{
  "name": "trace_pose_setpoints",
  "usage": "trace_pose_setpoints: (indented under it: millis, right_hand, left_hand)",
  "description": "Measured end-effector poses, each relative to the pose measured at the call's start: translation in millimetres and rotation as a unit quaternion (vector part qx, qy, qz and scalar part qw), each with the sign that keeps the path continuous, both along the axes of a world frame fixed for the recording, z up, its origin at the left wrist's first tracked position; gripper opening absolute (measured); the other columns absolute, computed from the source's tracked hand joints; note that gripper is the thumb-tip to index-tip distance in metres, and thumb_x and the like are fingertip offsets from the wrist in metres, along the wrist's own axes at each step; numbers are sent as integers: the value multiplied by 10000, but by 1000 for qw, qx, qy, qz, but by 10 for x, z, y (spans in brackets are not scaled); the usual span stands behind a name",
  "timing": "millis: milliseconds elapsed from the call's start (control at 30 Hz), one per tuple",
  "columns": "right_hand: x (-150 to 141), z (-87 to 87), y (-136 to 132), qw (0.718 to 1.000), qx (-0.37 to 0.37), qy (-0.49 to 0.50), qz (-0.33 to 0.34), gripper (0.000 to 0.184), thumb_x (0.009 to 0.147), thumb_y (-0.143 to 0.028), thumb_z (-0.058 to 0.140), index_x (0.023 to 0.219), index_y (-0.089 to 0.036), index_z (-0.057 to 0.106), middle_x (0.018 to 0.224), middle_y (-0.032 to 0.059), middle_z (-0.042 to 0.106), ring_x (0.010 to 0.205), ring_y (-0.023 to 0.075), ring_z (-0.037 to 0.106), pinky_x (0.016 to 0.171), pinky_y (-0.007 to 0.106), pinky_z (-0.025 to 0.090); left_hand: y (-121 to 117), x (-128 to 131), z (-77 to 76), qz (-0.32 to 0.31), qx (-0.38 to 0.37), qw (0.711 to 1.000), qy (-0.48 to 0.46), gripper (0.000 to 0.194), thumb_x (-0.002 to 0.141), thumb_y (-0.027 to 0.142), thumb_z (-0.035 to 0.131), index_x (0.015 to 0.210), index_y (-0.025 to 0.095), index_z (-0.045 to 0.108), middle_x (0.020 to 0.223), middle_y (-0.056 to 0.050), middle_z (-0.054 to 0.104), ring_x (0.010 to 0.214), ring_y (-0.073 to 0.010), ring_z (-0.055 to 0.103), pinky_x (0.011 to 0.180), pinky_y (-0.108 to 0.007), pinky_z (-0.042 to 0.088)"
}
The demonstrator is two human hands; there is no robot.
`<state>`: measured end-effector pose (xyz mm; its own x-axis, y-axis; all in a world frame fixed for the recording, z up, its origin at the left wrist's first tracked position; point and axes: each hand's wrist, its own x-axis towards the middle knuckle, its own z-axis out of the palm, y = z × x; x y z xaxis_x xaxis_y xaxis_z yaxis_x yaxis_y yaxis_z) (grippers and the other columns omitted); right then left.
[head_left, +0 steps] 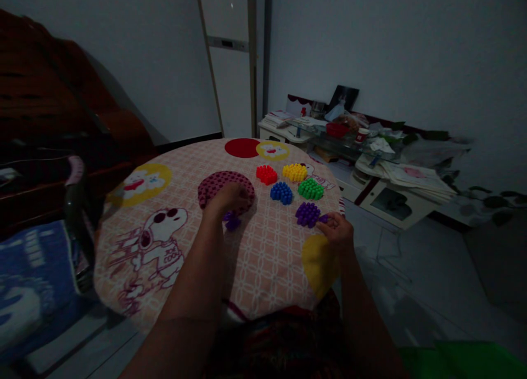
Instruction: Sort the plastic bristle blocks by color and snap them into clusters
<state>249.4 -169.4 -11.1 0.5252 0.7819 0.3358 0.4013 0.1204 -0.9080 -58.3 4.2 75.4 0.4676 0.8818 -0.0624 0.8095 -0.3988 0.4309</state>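
A round pink board with rows of dark dots (218,182) lies on the table. My left hand (229,198) is over its right part with fingers curled down; what the fingertips hold, if anything, is hidden. Below that hand, at the board's front edge, sit a few purple pieces (233,223). My right hand (340,232) pinches a small purple peg (324,219) right beside a cluster of purple pegs (307,214). Further back stand clusters of green pegs (310,189), blue pegs (281,193), yellow pegs (295,172) and red pegs (266,174).
A patterned pink cloth covers the round table (263,264). To the left are a wooden bench (61,94) and a chair with a blue cloth (37,280). A cluttered glass-topped cabinet (387,203) stands behind on the right, and a tall white unit (230,83) at the back.
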Motion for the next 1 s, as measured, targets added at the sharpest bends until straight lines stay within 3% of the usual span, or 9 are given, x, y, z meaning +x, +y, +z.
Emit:
trace_pose_setpoints:
  millis: [67, 200, 433, 600, 800, 1000]
  right_hand:
    - [18, -61, 41, 1000, -11, -7, -3, 381, 587, -427, 814, 811, -174, 636, 623, 1, 644, 549, 150, 578, 529, 269, 457]
    - [75, -109, 88, 1000, -27, -5, 1, 480, 570, -438, 811, 925, -151, 663, 607, -3, 641, 554, 167, 594, 545, 288, 472]
    - [116, -126, 95, 999, -43, -8, 21, 484, 545, -395, 780, 943, -135, 689, 619, 4, 649, 556, 168, 599, 570, 298, 488]
    - [96, -118, 89, 998, -43, -46, 19, 424, 586, -398, 738, 926, -147, 705, 616, 6, 645, 550, 170, 591, 552, 291, 486]
    - [124, -46, 25, 993, -51, -105, 5, 496, 605, -384, 701, 1026, -120, 716, 629, 22, 668, 558, 189, 615, 579, 311, 514]
    - [122, 52, -60, 988, -8, -140, -58, 493, 681, -345, 645, 1097, -90, 717, 621, 25, 654, 529, 170, 591, 565, 303, 509]
  left_hand:
    - [31, -114, -19, 22, -4, 998, 51, 136, 708, 207, 652, 781, 166, 759, 736, -43, 736, 696, -171, 646, 592, -224, 390]
    - [79, -258, -87, 9, -34, 995, 98, 147, 721, 290, 670, 757, 185, 766, 713, -34, 727, 690, -165, 641, 572, -222, 375]
    - [168, -474, -184, 32, -167, 984, 45, 317, 669, 310, 707, 959, 194, 761, 856, -35, 755, 723, -165, 637, 592, -204, 435]
    - [224, -548, -263, 30, -195, 980, 27, 284, 619, 210, 691, 893, 159, 742, 859, -44, 752, 763, -178, 653, 638, -218, 470]
    - [234, -591, -323, 29, -216, 976, -7, 302, 584, 202, 699, 881, 175, 744, 805, -22, 744, 744, -174, 651, 644, -220, 476]
    - [210, -613, -328, 18, -213, 976, -35, 262, 613, 221, 675, 860, 176, 750, 783, -18, 739, 736, -177, 647, 628, -219, 471]
